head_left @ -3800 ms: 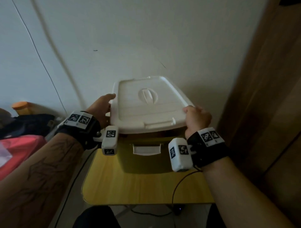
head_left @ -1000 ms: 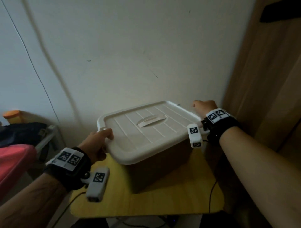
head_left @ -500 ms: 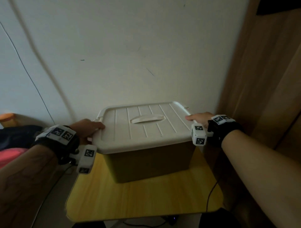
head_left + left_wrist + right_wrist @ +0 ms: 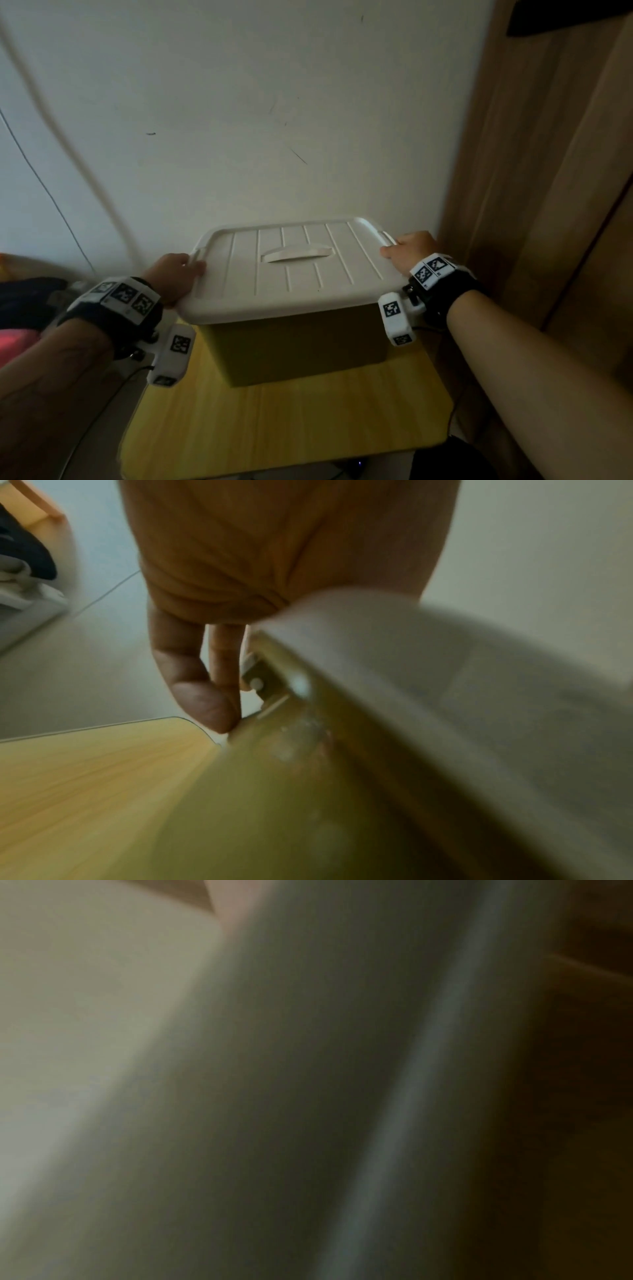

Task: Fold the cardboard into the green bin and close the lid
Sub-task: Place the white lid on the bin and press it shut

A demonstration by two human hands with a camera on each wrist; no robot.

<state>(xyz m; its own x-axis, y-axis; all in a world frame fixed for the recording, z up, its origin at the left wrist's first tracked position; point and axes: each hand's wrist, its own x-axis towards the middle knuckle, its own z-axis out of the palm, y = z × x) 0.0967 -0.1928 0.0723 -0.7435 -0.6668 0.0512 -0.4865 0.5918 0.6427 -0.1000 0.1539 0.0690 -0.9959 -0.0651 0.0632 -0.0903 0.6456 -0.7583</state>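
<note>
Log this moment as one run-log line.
lid: on bin, looks seated | left hand: holds lid's left end | right hand: on lid's right end, grip unclear | cardboard: not visible | bin on table

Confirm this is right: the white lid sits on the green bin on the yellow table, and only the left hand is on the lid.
Not right. In the head view both hands are on the white lid: left hand at its left end, right hand at its right end. It does sit on the green bin, on the yellow table.
</note>
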